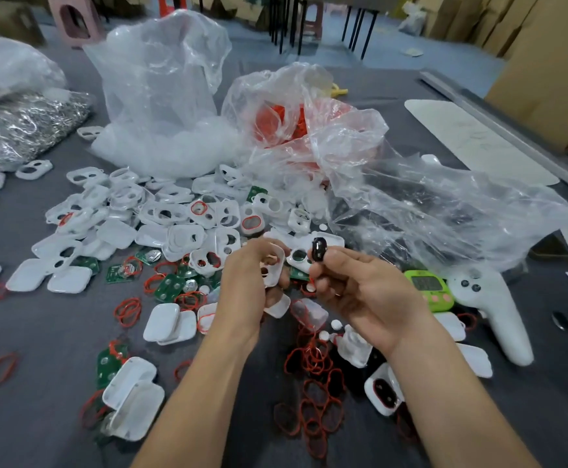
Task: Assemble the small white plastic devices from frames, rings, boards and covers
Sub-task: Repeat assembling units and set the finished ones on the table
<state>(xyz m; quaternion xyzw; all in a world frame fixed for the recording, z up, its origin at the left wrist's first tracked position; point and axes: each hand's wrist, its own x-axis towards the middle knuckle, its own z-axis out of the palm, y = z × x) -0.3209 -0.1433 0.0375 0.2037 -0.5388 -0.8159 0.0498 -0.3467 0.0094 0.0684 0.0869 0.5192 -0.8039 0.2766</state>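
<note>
The left hand (247, 278) hides most of a white frame (279, 265); the right hand's (360, 292) black piece (319, 248) is too blurred to identify.

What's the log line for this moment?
left hand: holds white frame | right hand: pinches black part | state: part not yet in frame

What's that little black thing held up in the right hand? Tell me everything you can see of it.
A small black oval piece, glossy like plastic, with highlights on its rim. The right hand pinches its lower edge, holding it upright above the table, beside but apart from the white frame in the left hand. Finer detail is too small to tell.
</note>
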